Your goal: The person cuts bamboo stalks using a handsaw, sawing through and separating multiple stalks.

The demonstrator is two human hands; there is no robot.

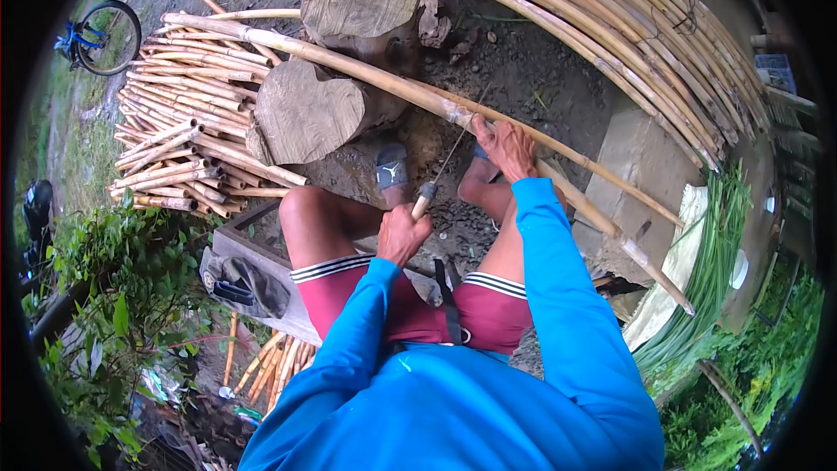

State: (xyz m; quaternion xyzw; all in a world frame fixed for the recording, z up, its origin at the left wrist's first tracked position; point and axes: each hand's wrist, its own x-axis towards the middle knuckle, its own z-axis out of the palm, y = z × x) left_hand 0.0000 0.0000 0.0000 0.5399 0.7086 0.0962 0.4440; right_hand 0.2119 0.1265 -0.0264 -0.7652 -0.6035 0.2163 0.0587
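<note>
My left hand (404,235) is closed around the wooden handle of a long-bladed knife (425,200), held in front of my left knee. Its narrow blade slants up and right to a bamboo pole (375,77), crossing it just left of my right hand; whether it has teeth is too fine to see. My right hand (508,148) wraps over this pole above my right shin. The pole runs from the upper left, over a tree stump (305,113), down to the lower right. A thinner bamboo pole (602,170) lies just behind it.
Cut bamboo lengths (187,113) are heaped on the left. A second stump (362,2) stands behind the first. Long bamboo poles (610,13) curve across the upper right. Green leaf strips (719,244) lie at the right, and a bicycle (106,37) is at the far left.
</note>
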